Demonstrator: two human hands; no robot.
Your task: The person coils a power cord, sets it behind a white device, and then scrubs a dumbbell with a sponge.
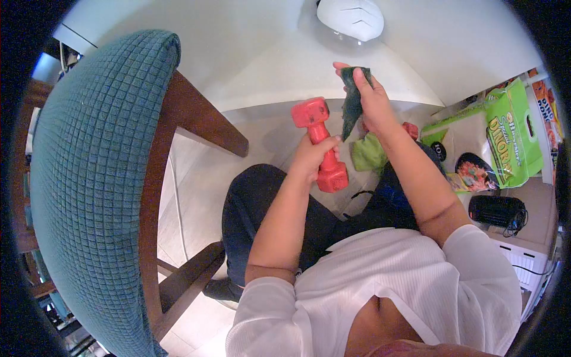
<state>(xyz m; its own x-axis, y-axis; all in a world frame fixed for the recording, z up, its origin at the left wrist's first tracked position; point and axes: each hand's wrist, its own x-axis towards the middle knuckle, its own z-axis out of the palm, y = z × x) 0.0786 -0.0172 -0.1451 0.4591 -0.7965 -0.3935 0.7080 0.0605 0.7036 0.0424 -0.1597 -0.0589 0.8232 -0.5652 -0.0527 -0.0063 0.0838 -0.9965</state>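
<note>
My left hand (311, 156) is wrapped round the handle of a red dumbbell (309, 114), whose end faces show dark scuff marks. A dark green cloth (353, 107) hangs from my right hand (375, 98), pinched between thumb and fingers. Its lower tip comes down close beside the dumbbell's handle; whether they touch I cannot tell. Below my right wrist, a light green cloth-like item (367, 152) lies near the floor. Partly hidden behind my right forearm is another red object (410, 130), its kind unclear.
A chair with a teal cover (101, 172) and brown wooden legs (205, 116) stands at left. On the right are a green printed bag (517, 137), a black device with a cord (496, 212) and a white crate (523, 262). A white rounded object (351, 19) is at the top.
</note>
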